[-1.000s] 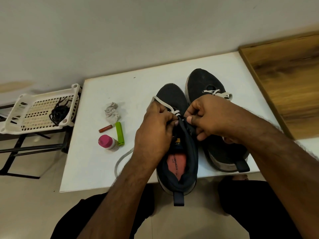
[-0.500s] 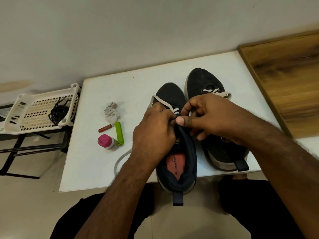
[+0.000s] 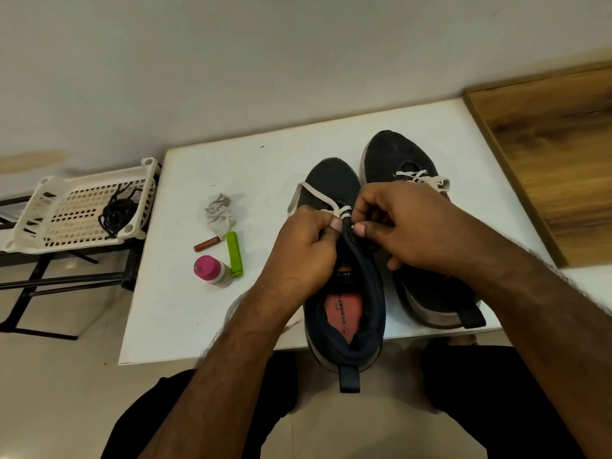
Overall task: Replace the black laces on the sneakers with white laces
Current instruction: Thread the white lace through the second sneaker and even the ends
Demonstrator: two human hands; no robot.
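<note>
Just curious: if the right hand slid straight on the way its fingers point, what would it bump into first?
Probably the left hand: the right hand points leftward across the near sneaker, its fingertips almost meeting it.

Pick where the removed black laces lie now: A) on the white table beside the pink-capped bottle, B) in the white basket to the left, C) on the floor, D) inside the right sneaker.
B: the black laces sit bundled in the white basket left of the table.

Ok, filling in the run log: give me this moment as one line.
step: threading white lace | left hand: pinching lace | right hand: pinching lace at left sneaker | right sneaker: white-laced
</note>
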